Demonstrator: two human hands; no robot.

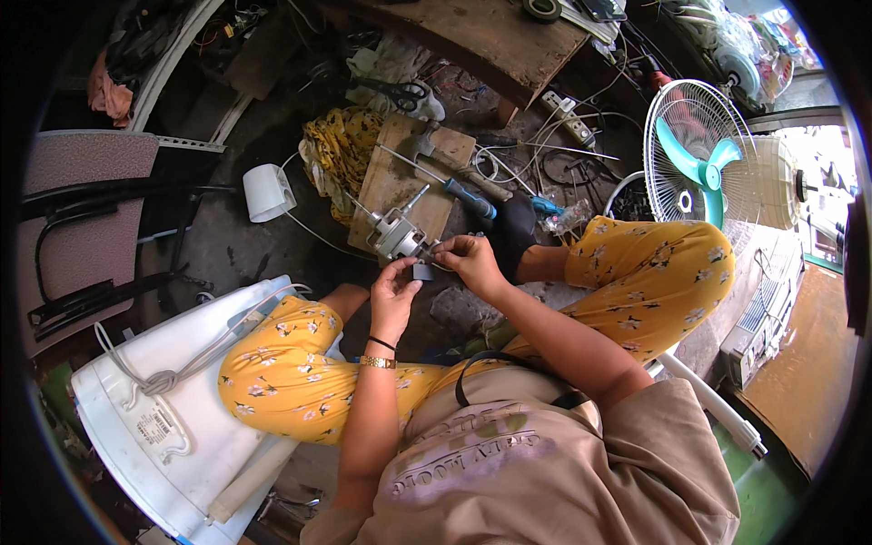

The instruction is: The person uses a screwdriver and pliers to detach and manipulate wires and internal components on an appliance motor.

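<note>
Two bare hands meet near frame centre, both on small parts at the front of a fan motor (397, 236). Left hand (392, 292): fingers curled narrow, thumb and fingertips pinching a small grey block (423, 271). Right hand (470, 262): fingers pinched narrow at the motor's near side, just above the block; what sits between its fingertips is too small to tell. The hands are almost touching, left at 7 o'clock of right.

Motor: silver-grey body, thin shaft pointing toward 1 o'clock, resting at the near edge of a wooden board (400, 182). Motor lies at 12 o'clock of the left hand and 10 o'clock of the right.

On and by the board: a hammer (425, 138) at its far end; a screwdriver with a blue handle (468, 197) at 2 o'clock of the motor, lying slantwise. A yellow patterned cloth (338, 150) is bunched at the board's 9 o'clock side.

Surroundings: white plug box (268, 192) on a cord at 10 o'clock of the motor, well apart. Large white fan base (163, 400) with a grey cord coiled on it at 8 o'clock, against the left knee. Standing fan with a teal blade and white wire guard (699, 163) at 3 o'clock, beyond the right knee. Scissors (400, 93) at 12 o'clock, far from the hands. White power strip (568, 116) at 1 o'clock among loose wires.

Left wrist carries a gold watch (378, 362) and a dark band.
</note>
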